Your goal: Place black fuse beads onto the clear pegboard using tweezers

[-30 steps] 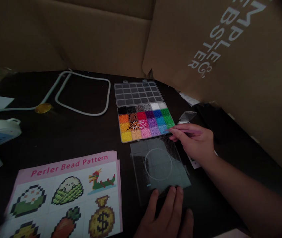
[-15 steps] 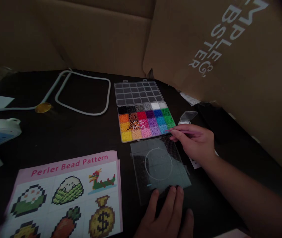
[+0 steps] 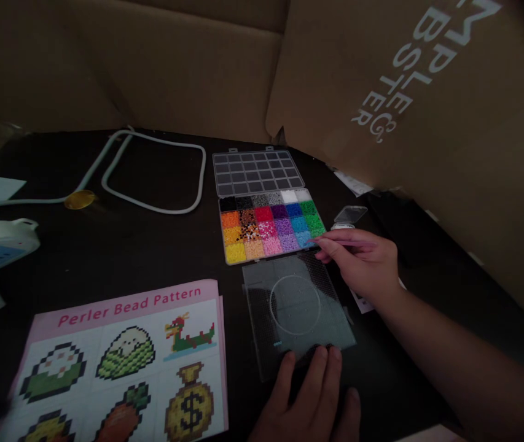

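Fingers (image 3: 334,248) of the right hand (image 3: 367,265) were closed round pink tweezers (image 3: 358,244), tip poised at light-blue beads (image 3: 302,237) in the open case (image 3: 266,256)! The clear pegboard (image 3: 295,307) was touched at its near edge by the left hand (image 3: 305,402), loosely spread. Bead-picking, seemingly; a gentle pinch was called for.

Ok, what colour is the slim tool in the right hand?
The slim tool is pink, seen in the head view.
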